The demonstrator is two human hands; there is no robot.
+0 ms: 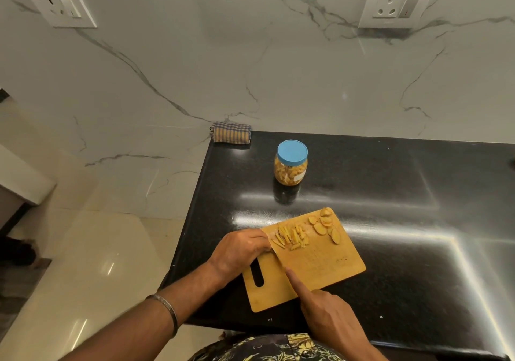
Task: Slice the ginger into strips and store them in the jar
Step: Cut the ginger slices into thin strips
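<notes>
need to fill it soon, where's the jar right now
In the head view the jar, blue lid on, stands on the black counter beyond the cutting board, right of the folded cloth.

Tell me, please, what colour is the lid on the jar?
The lid is light blue, seen clearly in the head view, on the jar.

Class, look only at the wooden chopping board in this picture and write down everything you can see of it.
The chopping board is a light wooden rectangle with rounded corners and a dark slot handle near its left end. It lies flat and askew on the black counter, close to the front edge. Ginger strips lie in a heap near its far edge, uncut ginger slices at its far corner. The left hand rests on its left part; the right hand holds a knife whose blade crosses it.
</notes>
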